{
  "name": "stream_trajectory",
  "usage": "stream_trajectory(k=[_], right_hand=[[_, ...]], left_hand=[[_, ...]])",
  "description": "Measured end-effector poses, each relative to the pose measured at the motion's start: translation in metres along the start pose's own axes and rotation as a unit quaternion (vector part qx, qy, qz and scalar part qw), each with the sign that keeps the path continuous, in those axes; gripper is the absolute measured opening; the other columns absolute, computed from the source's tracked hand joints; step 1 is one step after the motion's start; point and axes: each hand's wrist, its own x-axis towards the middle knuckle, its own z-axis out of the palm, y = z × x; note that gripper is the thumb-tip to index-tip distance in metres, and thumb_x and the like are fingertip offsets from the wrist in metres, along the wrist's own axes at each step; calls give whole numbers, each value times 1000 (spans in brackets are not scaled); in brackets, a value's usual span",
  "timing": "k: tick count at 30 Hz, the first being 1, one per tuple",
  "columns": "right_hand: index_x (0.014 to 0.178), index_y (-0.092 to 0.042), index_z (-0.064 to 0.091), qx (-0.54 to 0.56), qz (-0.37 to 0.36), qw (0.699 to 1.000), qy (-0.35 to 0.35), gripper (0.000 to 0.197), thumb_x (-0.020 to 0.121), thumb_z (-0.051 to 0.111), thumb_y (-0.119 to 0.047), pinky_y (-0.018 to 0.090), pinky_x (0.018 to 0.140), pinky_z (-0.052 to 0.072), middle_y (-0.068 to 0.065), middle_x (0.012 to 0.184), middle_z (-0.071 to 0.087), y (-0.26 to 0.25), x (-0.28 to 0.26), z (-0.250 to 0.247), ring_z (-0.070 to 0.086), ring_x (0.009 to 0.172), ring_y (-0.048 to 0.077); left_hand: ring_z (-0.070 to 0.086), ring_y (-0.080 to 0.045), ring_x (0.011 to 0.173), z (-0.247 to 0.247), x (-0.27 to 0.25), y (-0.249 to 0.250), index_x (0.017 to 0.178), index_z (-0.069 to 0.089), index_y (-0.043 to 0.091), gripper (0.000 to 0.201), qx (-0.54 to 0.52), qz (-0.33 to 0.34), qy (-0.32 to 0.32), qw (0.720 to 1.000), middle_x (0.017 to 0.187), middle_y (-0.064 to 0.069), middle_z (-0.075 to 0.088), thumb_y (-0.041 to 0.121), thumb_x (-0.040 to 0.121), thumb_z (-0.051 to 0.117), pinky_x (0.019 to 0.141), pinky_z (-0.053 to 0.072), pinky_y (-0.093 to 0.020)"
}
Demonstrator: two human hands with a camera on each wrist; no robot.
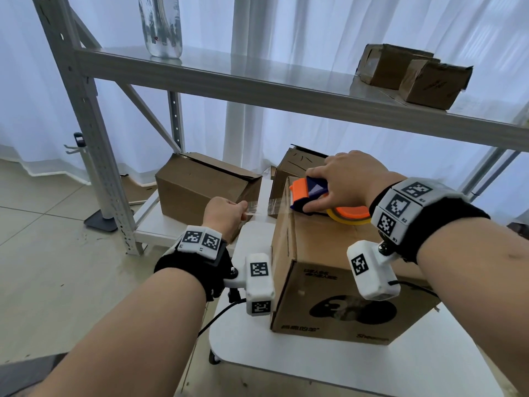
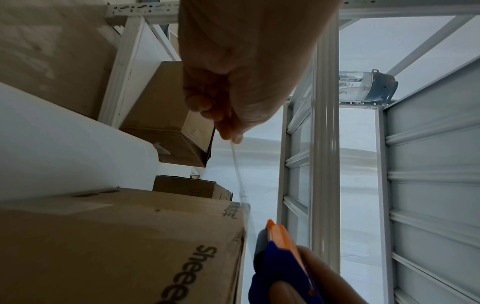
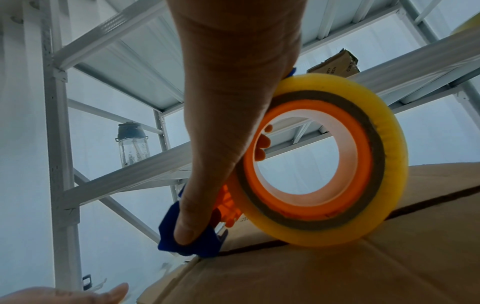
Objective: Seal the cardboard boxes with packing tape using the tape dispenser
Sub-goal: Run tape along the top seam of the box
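Note:
A printed cardboard box stands on a white table in front of me. My right hand grips the blue and orange tape dispenser, which rests on the box's top near its far left edge. Its yellowish tape roll sits over the flap seam. A clear strip of tape stretches from the dispenser leftward past the box edge. My left hand pinches that strip's free end, to the left of the box, and the tape runs taut from its fingertips.
Another brown box lies on the low white shelf behind my left hand, and a third stands behind the dispenser. Two small boxes and a clear water bottle sit on the upper metal shelf. Tiled floor lies left.

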Motion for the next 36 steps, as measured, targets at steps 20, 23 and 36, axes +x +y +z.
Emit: stream_trajectory(k=[20,23,36], right_hand=[[116,-32,54,-35,-14,999,-12,76,68,35,-88,32,69,41,-4,92,58,-1,5,1,54,85,18],[120,-32,53,-31,0,999,-13,78,68,37,-87,33,71,43,-3,91,56,-5,1,0,53,84,19],[120,-33,53,-46,23,999,-19,83,64,34,-90,32,71,43,-4,89,54,-15,0,-4,51,83,17]], left_hand=[[41,-18,50,56,-10,-48,57,58,10,41,-10,-27,-73,997,56,-5,50,25,95,51,61,37,-27],[39,-19,48,64,-12,-50,57,56,9,41,-5,-28,-96,995,53,-5,47,25,95,50,51,32,-25],[51,-30,120,45,-2,-30,134,40,-1,40,190,34,-100,976,132,-17,52,14,98,43,96,41,-34]])
